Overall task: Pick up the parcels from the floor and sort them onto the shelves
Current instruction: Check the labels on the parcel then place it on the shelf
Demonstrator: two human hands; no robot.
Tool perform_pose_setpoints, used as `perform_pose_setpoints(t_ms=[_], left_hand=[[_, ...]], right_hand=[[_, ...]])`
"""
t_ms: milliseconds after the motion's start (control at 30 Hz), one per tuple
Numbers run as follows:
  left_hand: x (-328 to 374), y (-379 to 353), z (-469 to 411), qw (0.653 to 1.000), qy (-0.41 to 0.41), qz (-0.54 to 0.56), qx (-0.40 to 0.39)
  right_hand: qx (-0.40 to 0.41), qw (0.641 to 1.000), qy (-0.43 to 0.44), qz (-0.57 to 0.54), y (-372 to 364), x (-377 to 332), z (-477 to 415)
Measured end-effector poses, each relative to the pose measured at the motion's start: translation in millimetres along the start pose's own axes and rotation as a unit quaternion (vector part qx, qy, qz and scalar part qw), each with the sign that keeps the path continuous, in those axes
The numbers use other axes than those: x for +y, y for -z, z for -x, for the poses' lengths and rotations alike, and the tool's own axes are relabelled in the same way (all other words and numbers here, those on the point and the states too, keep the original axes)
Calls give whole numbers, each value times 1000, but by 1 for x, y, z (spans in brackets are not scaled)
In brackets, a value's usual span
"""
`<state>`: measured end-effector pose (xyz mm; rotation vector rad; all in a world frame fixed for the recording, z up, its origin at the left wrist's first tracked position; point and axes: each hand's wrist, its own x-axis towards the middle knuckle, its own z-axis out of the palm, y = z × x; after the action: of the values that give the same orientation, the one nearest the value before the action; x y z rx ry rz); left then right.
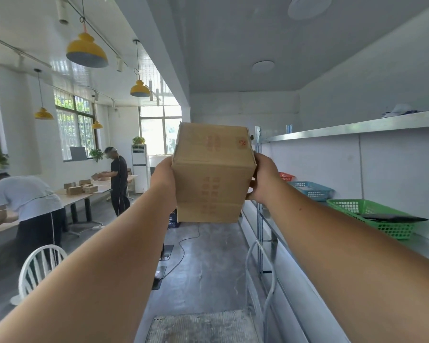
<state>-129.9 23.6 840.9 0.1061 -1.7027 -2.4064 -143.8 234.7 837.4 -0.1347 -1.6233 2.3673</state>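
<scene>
A brown cardboard parcel [212, 173] with red printing is held up at arm's length in the middle of the view. My left hand [162, 178] presses against its left side and my right hand [264, 180] grips its right side. The parcel hangs in the air, left of the metal shelves [352, 128] that run along the right wall. The top shelf sits about level with the parcel's top. The far faces of the parcel are hidden.
On a lower shelf stand a green basket [357, 207], a blue basket [312, 190] and a red basket [286, 176]. A trolley handle [258, 263] and its deck [201, 328] are below. A white chair [41, 266] stands left. Two people work at tables [84, 195].
</scene>
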Motion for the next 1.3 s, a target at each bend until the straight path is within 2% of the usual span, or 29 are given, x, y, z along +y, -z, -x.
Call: perform_pose_setpoints(t_ms=[167,333,567,733,867,1000,1067,1233,1300], left_hand=[[-8,4,5,998,53,0,-24],[-10,7,7,998,56,15,-25],[-14,3,3,998,32,19,-49],[-21,5,-7,996,16,63,-63],[-25,5,-8,998,6,53,-31],[-29,2,-16,998,-35,49,-3],[-29,3,-20,998,-44,45,15],[-26,5,-13,997,-77,23,-9],[-24,6,-10,995,-80,63,-14]], right_hand=[[10,1000,1,24,-1,-10,0],[3,999,4,37,-1,-17,6],[8,1000,22,11,20,-2,-46],[-7,999,44,28,12,-12,-4],[-54,998,31,22,17,-13,2],[-50,998,35,7,22,-5,0],[-43,997,64,16,24,2,-7],[-113,992,54,-16,28,9,5],[-116,991,67,-26,27,11,5]])
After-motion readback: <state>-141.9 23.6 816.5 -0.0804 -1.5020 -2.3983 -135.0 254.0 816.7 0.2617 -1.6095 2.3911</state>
